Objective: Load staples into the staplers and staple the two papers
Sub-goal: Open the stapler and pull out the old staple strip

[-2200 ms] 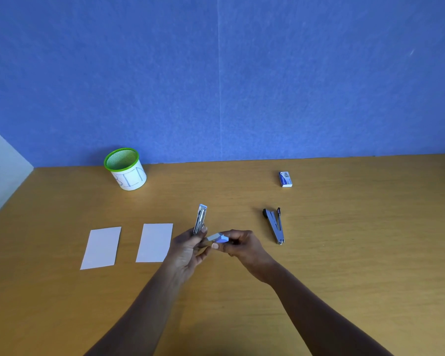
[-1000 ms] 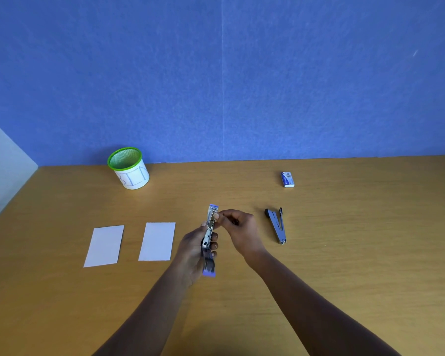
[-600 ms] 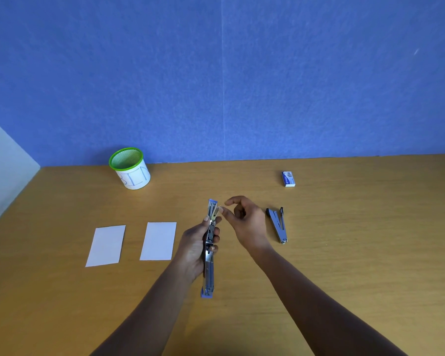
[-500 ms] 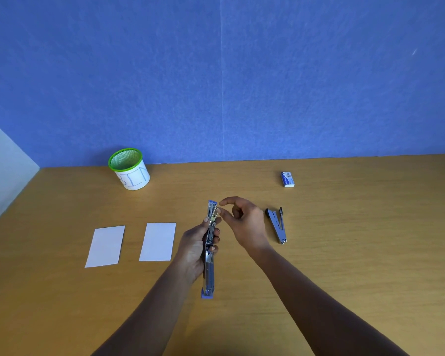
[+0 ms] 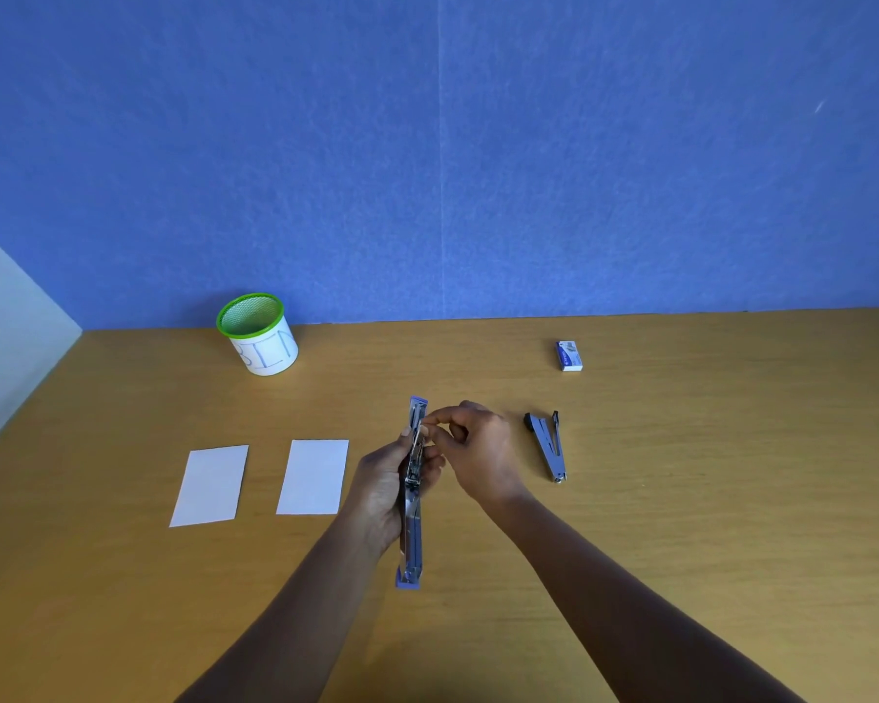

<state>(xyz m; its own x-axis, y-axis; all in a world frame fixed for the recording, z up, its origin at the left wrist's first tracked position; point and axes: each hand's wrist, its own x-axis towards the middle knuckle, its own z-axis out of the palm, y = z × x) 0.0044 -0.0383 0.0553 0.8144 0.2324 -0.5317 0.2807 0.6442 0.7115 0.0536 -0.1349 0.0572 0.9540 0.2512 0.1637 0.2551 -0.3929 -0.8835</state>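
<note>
While the left hand grips the unfolded stapler, the right hand pinches its far end. Two papers lie at the left.

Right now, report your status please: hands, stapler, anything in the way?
Left hand grips open stapler. Right hand pinches at its far end; staples not discernible. Second stapler, two papers lie untouched on table. Nothing blocking.
</note>
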